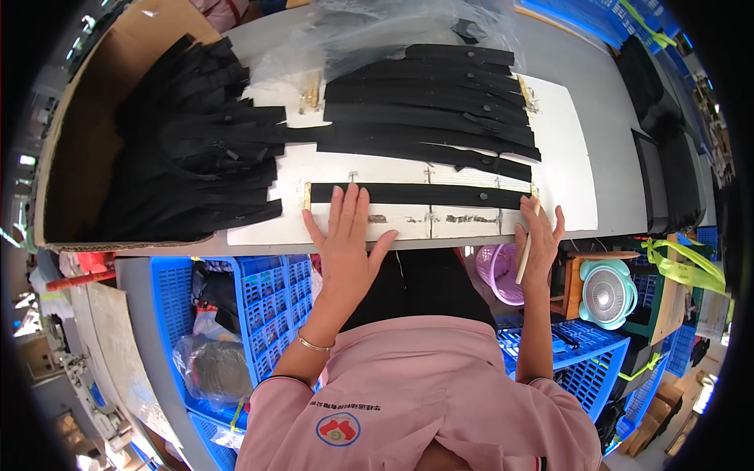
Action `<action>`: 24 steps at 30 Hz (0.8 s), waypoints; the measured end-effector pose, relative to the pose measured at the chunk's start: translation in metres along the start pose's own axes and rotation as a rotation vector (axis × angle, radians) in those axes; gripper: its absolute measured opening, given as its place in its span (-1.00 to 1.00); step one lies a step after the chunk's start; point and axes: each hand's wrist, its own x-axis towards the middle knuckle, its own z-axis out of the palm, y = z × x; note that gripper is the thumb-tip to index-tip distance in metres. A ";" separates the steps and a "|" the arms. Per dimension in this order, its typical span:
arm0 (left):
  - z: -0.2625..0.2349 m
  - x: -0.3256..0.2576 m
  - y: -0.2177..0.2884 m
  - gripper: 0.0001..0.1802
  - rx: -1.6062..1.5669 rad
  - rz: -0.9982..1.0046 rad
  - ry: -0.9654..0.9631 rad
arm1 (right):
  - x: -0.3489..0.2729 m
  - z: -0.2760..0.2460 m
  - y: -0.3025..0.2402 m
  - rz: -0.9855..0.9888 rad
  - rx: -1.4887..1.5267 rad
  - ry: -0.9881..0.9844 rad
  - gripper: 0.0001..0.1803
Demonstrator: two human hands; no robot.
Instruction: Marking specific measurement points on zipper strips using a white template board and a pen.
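A black fabric strip (424, 194) with a small dark round piece near its right end lies flat across a white board (561, 157) with pen marks and tape bits. My left hand (345, 243) rests palm down by the strip's left end, fingers stretched out and their tips on its edge. At the strip's right end is my right hand (539, 250), with a thin pale pencil-like stick (525, 255) held against the fingers and its upper end close to the strip. Several similar black strips (424, 102) lie fanned out and overlapping on the board beyond.
To the left, a cardboard box (177, 17) holds a heap of black strips (181, 149). Clear plastic film (377, 35) covers the table's far side. Blue crates (271, 314), a pink basket (499, 275) and a teal round fan (606, 292) stand below the near edge.
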 end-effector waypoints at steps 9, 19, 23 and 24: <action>-0.015 -0.018 -0.025 -0.10 -0.044 -0.086 0.003 | 0.002 0.000 0.002 0.037 -0.085 -0.063 -0.67; -0.008 -0.024 -0.032 -0.10 -0.094 -0.065 0.106 | 0.077 0.018 -0.130 0.390 0.877 -0.138 -0.70; -0.004 -0.024 -0.032 -0.10 -0.111 -0.065 0.127 | 0.098 0.052 -0.173 0.555 1.162 -0.327 -0.76; -0.004 -0.023 -0.032 -0.10 -0.114 -0.071 0.129 | 0.099 0.063 -0.179 0.507 1.149 -0.337 -0.79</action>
